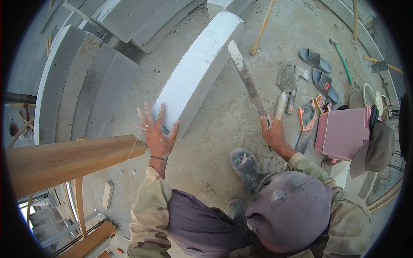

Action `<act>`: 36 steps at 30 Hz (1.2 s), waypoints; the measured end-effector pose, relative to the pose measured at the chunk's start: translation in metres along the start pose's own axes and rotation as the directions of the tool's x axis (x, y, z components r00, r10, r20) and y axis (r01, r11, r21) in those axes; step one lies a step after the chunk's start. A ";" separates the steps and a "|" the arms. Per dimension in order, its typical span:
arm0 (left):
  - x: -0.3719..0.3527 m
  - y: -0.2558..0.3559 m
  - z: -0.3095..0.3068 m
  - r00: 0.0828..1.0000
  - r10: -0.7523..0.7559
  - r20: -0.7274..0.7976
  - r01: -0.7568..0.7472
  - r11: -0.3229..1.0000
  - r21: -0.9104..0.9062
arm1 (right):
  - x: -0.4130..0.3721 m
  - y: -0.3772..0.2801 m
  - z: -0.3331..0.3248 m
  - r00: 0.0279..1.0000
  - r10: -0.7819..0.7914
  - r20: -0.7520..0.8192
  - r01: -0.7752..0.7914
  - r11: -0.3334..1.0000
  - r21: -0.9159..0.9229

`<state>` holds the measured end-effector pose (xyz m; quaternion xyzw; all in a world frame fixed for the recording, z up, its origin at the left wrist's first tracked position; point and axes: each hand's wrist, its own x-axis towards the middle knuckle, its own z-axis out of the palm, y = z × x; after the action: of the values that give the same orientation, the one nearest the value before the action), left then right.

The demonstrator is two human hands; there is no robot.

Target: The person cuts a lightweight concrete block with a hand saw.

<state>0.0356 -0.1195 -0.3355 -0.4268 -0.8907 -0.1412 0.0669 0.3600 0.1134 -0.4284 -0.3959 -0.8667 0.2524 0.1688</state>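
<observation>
A long white lightweight concrete block (195,64) lies on the dusty floor, running away from me. My left hand (157,135) is at its near end, fingers spread, with white dust on the skin. My right hand (273,134) is wrapped round the lower end of a long flat metal blade (246,76). That blade points up and to the left, its white-crusted tip beside the block's far right side. Its grip is mostly hidden in my fist. Close to my right hand lies a trowel (284,81) with a pale handle.
Grey blocks (81,81) stand stacked at the left. A wooden beam (73,161) juts in beside my left wrist. On the right are a hatchet (294,86), sandals (325,81), a green-handled hammer (342,60), an orange-handled tool (306,117), a pink container (342,133) and a cap (376,148).
</observation>
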 end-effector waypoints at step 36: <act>-0.069 -0.058 0.089 0.697 -0.476 0.536 0.640 0.750 -0.168 | 0.414 -0.015 0.044 0.965 0.087 -0.249 0.016 0.924 0.382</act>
<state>0.0339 -0.1780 -0.4477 -0.1565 -0.9289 -0.2017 -0.2684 0.0688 0.4110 -0.4174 -0.4010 -0.7638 0.3646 0.3505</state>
